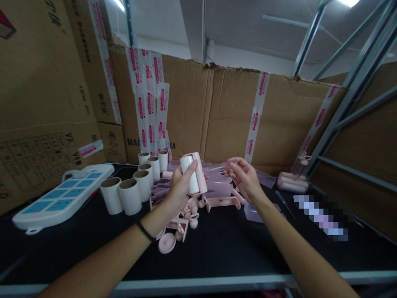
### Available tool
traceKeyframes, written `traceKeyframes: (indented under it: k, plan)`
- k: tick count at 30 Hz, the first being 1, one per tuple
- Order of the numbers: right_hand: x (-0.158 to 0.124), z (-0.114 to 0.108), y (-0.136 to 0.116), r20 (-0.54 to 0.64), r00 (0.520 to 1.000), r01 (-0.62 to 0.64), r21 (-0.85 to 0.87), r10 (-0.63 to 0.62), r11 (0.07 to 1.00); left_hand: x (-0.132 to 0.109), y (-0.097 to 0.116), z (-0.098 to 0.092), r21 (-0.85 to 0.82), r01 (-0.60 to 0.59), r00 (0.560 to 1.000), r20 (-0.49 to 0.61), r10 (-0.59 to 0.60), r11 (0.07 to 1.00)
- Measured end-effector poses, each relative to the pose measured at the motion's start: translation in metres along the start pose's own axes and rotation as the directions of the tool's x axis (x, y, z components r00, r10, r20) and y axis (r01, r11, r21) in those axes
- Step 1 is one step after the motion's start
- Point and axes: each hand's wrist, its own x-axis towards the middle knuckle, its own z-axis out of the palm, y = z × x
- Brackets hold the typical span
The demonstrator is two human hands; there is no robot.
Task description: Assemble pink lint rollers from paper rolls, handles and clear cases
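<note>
Two bare hands reach into my view from the lower corners, both working near the middle of the frame. On my feed the left hand [180, 182] has its fingers closed around a white roll [193, 184] seated in a pale pink holder [202, 176], tilted slightly and held up at the center of the frame. I see the right hand [248, 180], just right of center, with thumb and fingers pinched on a thin clear plastic piece [217, 168] that points toward the holder. A dark beaded bracelet [145, 231] circles the left wrist.

Below the hands, lower center, I have a loose heap of small pink parts [187, 207] on the black bench [217, 252], with a round pink disc [167, 243] at its near edge. A pink bracket [222, 202] lies between the hands. Seven white tubes [130, 198] stand upright left of center, beside a white power strip [65, 196] at the left. Toward the right I make out a slim dark tool [285, 204] and, farther back, a bundle of pink rolls [292, 183] against the cardboard wall [229, 111].
</note>
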Motion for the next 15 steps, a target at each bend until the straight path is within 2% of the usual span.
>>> traceKeyframes:
  k: [15]
  plan:
    - [-0.0076,0.0033,0.0001,0.009,0.998,0.057,-0.062,-0.056,0.996,0.0007,-0.0017,-0.0022,0.078,-0.120,0.993,0.026,0.118,0.990]
